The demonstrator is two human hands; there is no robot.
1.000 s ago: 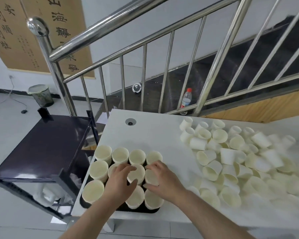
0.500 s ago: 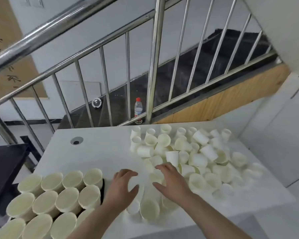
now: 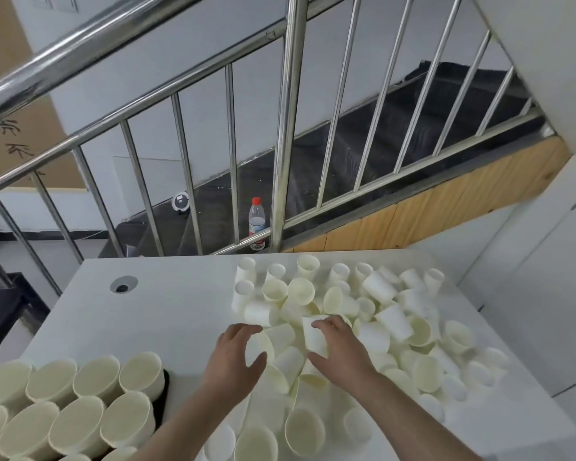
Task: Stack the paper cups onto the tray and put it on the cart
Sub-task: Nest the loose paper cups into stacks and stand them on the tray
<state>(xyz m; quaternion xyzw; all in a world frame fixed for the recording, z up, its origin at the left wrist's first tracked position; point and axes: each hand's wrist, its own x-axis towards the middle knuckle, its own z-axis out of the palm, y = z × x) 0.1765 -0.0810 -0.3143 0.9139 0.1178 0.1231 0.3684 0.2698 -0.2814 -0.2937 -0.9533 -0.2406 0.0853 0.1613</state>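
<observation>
Now both hands reach into the loose cups.

Nearest, at seven o'clock, upright paper cups (image 3: 80,424) fill the dark tray (image 3: 165,385). Toward centre, the left hand (image 3: 235,359) hovers palm-down, fingers spread and relaxed; the right hand (image 3: 341,349) seems to curl round a tipped cup (image 3: 313,334). Beyond, scattered cups (image 3: 373,301) cover the table (image 3: 167,294); a bottle (image 3: 256,222) stands at twelve o'clock.

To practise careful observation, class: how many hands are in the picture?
2. The left hand reaches at the left edge of the loose cup pile; the right hand grips a tipped cup just right of it. No others show.
</observation>
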